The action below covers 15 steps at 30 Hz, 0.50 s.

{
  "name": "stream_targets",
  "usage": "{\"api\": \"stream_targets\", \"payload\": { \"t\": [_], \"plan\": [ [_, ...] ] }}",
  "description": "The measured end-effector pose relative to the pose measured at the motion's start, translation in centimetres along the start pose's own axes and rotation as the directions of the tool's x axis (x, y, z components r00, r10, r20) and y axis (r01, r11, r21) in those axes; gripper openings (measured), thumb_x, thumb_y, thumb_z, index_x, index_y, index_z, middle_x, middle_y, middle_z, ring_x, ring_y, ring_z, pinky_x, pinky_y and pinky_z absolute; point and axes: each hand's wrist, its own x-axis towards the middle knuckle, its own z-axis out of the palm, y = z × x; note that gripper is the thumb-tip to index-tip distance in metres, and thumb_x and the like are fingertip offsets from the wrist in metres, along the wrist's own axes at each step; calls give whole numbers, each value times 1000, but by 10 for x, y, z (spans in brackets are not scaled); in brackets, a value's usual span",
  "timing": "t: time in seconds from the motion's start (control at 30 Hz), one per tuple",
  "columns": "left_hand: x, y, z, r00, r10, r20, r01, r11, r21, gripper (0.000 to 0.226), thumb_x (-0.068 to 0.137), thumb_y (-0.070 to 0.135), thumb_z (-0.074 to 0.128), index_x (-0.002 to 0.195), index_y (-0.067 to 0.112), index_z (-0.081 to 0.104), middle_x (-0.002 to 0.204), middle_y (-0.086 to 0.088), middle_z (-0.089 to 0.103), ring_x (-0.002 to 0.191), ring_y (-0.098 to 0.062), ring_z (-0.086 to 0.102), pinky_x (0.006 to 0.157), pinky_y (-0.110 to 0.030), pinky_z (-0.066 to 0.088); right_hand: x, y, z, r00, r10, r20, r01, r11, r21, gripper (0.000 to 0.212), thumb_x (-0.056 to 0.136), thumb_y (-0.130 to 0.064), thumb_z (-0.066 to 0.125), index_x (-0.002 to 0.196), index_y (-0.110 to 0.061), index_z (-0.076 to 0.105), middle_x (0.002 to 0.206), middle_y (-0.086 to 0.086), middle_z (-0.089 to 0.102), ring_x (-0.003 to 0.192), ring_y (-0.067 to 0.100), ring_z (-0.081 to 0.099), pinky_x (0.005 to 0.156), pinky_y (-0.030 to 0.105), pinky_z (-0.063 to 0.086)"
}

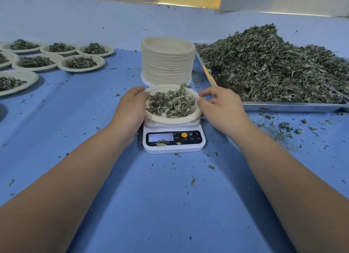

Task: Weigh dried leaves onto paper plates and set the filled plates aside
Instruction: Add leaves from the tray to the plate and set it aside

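Note:
A paper plate [175, 119] holding dried leaves [171, 104] rests on a small white digital scale [172, 139] at the table's centre. My left hand [130, 111] cups the plate's left rim. The thumb and fingers of my right hand [221, 107] pinch its right rim. The scale's display is lit. Behind the scale rises a tall stack of empty paper plates [168, 61]. A big heap of dried leaves [273, 63] fills a metal tray [292, 107] at the right.
Several filled paper plates [81, 62] lie at the far left on the blue table cover [170, 196]. Loose leaf crumbs [287, 129] are scattered right of the scale and in front of it. A pale wall runs along the back.

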Motion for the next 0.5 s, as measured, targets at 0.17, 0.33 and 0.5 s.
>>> {"api": "stream_targets", "payload": {
  "t": [0.17,0.33,0.5],
  "plan": [
    [0,3,0,999,0,-40,-3,998,-67,39,97,30,52,135,33,63,134,11,60,122,-10,59,102,-33,49,0,-4,-1,999,37,-26,-36,999,35,10,94,-34,64,103,-29,66,47,-14,57,47,-2,53,46,8,34],
    [-3,16,-3,992,-70,-104,40,963,-268,34,101,14,49,125,27,68,122,2,71,110,-18,70,87,-36,60,-3,-23,-6,995,77,65,-90,966,241,26,91,-28,64,116,-36,64,67,6,67,43,4,54,42,16,39],
    [-4,31,-15,985,-130,-114,65,887,-457,41,100,2,42,125,21,69,113,-6,73,96,-23,76,88,-50,62,0,-42,-2,908,139,395,-322,834,447,54,84,-14,57,125,-50,61,53,-1,44,40,12,27,39,20,23]
  ]
}}
